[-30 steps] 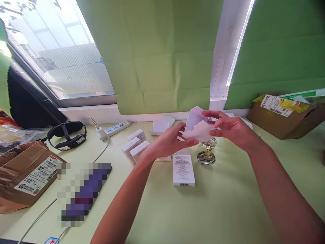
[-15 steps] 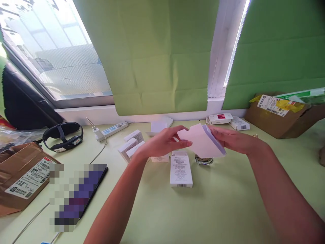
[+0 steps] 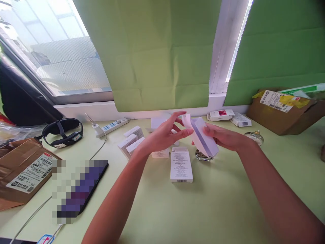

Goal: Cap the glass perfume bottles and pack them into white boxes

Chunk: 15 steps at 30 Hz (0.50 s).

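Both hands meet above the pale green table [image 3: 228,210], holding a small white carton [image 3: 203,137] between them. The right hand [image 3: 224,137] wraps the carton from its 3 o'clock side, fingers closed round the body, while the left hand [image 3: 165,135] comes in from 9 o'clock with thumb and forefinger pinching the raised end flap (the other fingers are loosely spread above). The carton is thin, smooth card, box-shaped, tilted so that one long face shows a lilac tint; its far side is hidden by the right palm.

Directly below it, at 6 o'clock, a glass bottle [image 3: 202,156] sits on the table, mostly covered by the carton, so only its rounded base shows. Just at 7 o'clock lies a flat white printed box [image 3: 181,166] with a barcode at its near end; the print is too small to read. More white boxes [image 3: 132,142] lie at 9 o'clock, partly behind the left wrist. At 3 o'clock a second round glass bottle [image 3: 254,137] stands near a brown cardboard parcel [image 3: 281,115], cut off by the frame edge.
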Motion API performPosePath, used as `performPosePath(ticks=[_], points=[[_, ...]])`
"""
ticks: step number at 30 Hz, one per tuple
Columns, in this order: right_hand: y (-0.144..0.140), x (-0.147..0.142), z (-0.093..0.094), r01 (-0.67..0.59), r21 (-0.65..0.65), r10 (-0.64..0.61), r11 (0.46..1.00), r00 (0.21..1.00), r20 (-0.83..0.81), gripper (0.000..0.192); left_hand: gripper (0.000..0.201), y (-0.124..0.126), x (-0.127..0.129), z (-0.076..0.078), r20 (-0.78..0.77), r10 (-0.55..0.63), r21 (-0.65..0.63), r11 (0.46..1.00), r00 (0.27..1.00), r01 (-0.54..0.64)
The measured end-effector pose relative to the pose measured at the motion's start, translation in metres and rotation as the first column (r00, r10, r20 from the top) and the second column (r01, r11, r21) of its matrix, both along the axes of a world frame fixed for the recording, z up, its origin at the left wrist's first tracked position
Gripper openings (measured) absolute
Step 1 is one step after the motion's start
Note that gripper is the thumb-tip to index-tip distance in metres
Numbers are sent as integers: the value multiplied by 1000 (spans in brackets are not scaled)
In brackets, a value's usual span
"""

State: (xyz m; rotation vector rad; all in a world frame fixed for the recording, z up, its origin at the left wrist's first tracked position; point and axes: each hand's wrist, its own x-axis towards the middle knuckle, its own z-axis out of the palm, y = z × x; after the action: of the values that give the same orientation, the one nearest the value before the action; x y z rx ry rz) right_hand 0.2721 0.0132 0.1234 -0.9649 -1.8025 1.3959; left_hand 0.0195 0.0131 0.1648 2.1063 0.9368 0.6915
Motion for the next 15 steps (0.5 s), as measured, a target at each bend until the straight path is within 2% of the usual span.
performPosePath(ticks=[3,9,15], points=[[-1,-6,3,-77,-114,77,990,997,-1,57,67,-2,2,0,23,-5,-14,1000,1000,5],[-3,-14,4,-23,-126,20,992,1000,-22,63,67,-1,3,-1,77,-31,-32,999,997,34],[-2,-15,7,-35,-105,27,994,997,-76,62,70,1,5,-3,153,-57,-52,996,987,66]])
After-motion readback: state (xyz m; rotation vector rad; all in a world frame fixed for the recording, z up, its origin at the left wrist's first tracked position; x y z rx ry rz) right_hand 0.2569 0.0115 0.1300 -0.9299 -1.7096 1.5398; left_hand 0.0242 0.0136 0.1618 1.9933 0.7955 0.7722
